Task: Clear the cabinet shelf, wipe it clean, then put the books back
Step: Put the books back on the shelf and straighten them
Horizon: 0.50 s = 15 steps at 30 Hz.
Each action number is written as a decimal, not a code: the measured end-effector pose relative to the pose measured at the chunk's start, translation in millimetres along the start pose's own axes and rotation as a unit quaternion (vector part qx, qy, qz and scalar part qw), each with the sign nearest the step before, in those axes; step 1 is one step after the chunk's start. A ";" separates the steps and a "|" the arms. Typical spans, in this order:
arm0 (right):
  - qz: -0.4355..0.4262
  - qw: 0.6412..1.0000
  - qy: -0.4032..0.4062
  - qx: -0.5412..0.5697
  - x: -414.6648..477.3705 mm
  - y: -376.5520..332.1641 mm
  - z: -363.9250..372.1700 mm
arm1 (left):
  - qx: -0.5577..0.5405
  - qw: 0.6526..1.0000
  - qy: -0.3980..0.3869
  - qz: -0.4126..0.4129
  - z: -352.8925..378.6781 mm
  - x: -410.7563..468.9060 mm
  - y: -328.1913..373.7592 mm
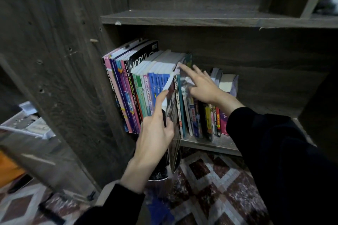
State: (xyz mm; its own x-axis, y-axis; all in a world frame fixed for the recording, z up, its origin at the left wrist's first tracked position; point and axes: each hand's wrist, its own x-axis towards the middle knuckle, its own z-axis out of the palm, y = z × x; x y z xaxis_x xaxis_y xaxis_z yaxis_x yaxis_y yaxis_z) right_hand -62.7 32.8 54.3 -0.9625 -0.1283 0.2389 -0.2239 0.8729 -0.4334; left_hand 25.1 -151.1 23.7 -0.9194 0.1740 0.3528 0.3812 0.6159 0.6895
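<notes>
Now gripping the dark book (173, 104) in the left hand (155, 133), half out past the shelf (210, 144) — bracing the shelf's other books (196, 120) with a flat right hand (203, 86), likely against toppling.

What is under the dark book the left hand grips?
A dark round object on the patterned floor, largely covered by the dark book and left hand; what it is cannot be told.

a row of colourful books (146, 87) stood upright on the dark wooden cabinet shelf (210, 144), packed toward its left; 1 dark-covered book (172, 115) stuck out tilted, past the front edge.
</notes>
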 end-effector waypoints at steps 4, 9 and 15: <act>0.028 0.991 -0.055 -0.116 -8.2 16.0 18.1 | 0.012 0.999 -0.043 -0.026 -26.1 -21.3 23.9; -0.015 0.972 -0.039 -0.231 -8.5 26.0 20.1 | 0.023 0.996 -0.084 -0.029 -39.5 -33.7 45.4; 0.006 0.970 -0.012 -0.242 -30.2 39.7 12.6 | 0.014 0.998 -0.056 0.028 -38.2 -24.4 59.3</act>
State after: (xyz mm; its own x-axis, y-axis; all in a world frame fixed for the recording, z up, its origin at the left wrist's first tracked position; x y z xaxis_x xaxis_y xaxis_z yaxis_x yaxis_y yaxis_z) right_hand -44.5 65.4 19.0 -0.9692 -0.1217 0.2142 -0.1194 0.9926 0.0237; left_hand 73.9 -148.1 80.2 -0.9020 0.2931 0.3170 0.4317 0.6230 0.6523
